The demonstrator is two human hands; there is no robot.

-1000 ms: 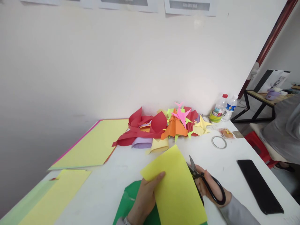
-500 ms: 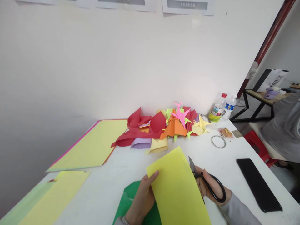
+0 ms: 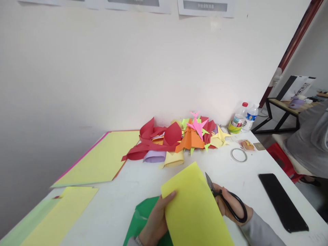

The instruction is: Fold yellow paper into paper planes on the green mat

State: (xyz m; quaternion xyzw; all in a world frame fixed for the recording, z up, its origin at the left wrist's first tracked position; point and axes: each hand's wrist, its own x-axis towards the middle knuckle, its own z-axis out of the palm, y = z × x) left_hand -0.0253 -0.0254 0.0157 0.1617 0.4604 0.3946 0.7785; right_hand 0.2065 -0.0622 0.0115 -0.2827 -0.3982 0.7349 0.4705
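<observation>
A yellow sheet of paper (image 3: 196, 205) is pinched at its left edge by my left hand (image 3: 157, 218), the thumb lying on top. My right hand (image 3: 229, 203) grips black-handled scissors (image 3: 234, 205) at the sheet's right edge. One scissor blade shows above the paper; the other blade is hidden. Under my left hand lies a green piece of paper (image 3: 138, 217), partly covered by the hand and the yellow sheet.
Folded coloured paper shapes (image 3: 191, 136) are heaped by the wall. Large yellow sheets (image 3: 102, 160) and paper strips (image 3: 58, 212) lie left. To the right are a tape roll (image 3: 238, 155), a black phone-like slab (image 3: 283, 201) and two bottles (image 3: 237, 119). A person (image 3: 311, 140) sits beyond.
The yellow sheet has shifted slightly down, with its top corner lower and a little left. My left hand moved slightly with it. The scissors stay nearly in place.
</observation>
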